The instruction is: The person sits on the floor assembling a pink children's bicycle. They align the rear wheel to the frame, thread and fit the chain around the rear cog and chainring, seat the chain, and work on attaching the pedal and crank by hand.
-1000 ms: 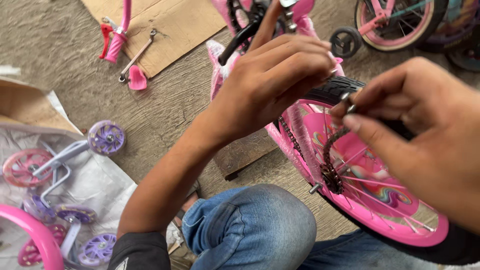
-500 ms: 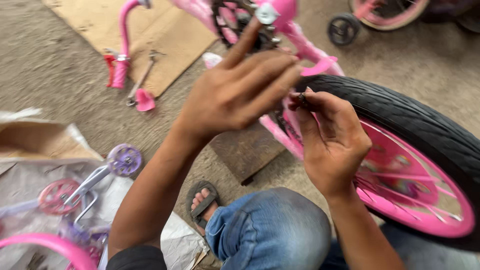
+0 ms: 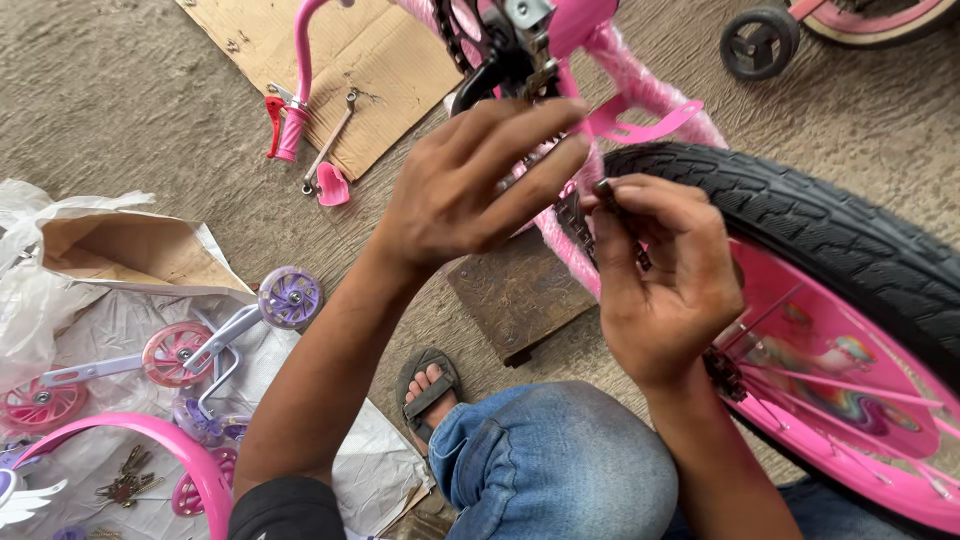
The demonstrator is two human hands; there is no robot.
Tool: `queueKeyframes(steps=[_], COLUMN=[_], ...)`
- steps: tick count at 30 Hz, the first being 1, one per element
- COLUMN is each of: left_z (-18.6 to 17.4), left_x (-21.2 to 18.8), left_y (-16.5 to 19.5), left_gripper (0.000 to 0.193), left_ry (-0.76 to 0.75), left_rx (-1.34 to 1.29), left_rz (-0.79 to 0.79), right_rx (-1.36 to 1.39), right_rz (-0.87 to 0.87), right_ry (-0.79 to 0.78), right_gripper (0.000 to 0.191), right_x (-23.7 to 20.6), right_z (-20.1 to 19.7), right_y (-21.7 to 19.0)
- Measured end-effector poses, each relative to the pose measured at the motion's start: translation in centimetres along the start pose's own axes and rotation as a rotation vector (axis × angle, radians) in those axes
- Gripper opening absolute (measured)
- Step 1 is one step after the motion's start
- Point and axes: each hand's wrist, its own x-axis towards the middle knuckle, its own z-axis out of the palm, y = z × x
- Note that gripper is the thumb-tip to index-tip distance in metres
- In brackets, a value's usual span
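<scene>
A pink child's bicycle (image 3: 640,90) lies in front of me, its black rear tyre (image 3: 800,210) and pink wheel disc (image 3: 840,370) at the right. My right hand (image 3: 665,285) pinches the dark bicycle chain (image 3: 615,205) between thumb and fingers beside the tyre. My left hand (image 3: 470,190) hovers just left of it, fingers stretched towards the frame and the chain near the black crank (image 3: 500,60). Whether the left fingers touch the chain is hidden.
A dark wooden block (image 3: 515,295) lies on the concrete below the frame. Cardboard (image 3: 330,50) with a pink handlebar (image 3: 295,110) and a spanner (image 3: 330,140) lies behind. Training wheels (image 3: 290,297) and a pink mudguard (image 3: 160,440) rest on plastic at left. My sandalled foot (image 3: 430,385) and denim knee (image 3: 555,465) are below.
The view has pulled back and shifted. My right hand has moved left and up from the wheel's sprocket towards the frame with the chain; my left hand stays near the crank.
</scene>
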Motion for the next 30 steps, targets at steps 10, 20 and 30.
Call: queueKeyframes(steps=[10, 20, 30], left_z=[-5.9, -5.9, -3.5], left_x=[2.7, 5.0, 4.7], left_y=[-2.4, -2.2, -1.2], left_gripper=[0.03, 0.028, 0.038], left_ry=[-0.198, -0.196, -0.08], left_rx=[0.42, 0.219, 0.136], left_rz=[0.186, 0.176, 0.13], right_rx=[-0.053, 0.055, -0.009], right_rz=[-0.018, -0.015, -0.039], right_ry=[-0.026, 0.036, 0.047], right_gripper=[0.017, 0.018, 0.018], right_x=[0.4, 0.5, 0.8], right_z=[-0.3, 0.1, -0.2], right_y=[-0.1, -0.2, -0.9])
